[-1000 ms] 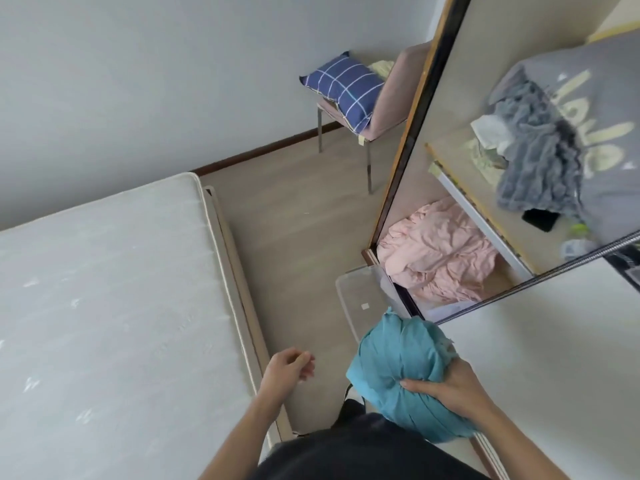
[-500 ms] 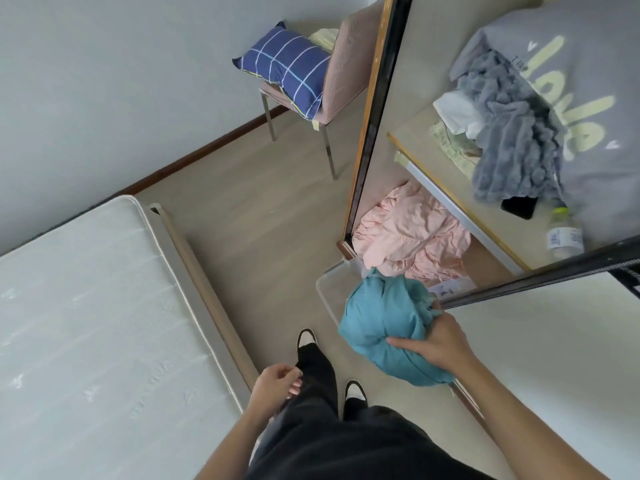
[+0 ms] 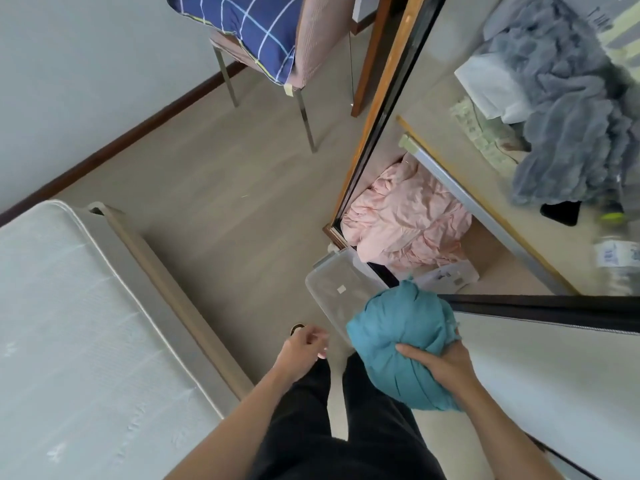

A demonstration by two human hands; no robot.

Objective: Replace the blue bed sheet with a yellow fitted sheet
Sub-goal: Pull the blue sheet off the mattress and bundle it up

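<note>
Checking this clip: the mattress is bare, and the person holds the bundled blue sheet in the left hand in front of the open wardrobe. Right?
Not quite. In the head view the right hand grips the bundled blue sheet; the left hand holds nothing. The bare mattress and open wardrobe are correct.

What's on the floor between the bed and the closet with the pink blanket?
In the head view, mostly bare floor lies between the mattress and the pink blanket; a clear plastic bin sits by the closet.

The bare white mattress [image 3: 79,341] lay on its beige bed frame [image 3: 166,292] at 9 o'clock. On the pale wood floor [image 3: 214,188] stood a metal-legged chair [image 3: 301,109] at 12 o'clock and a clear plastic bin [image 3: 332,289] at 3 o'clock.
</note>
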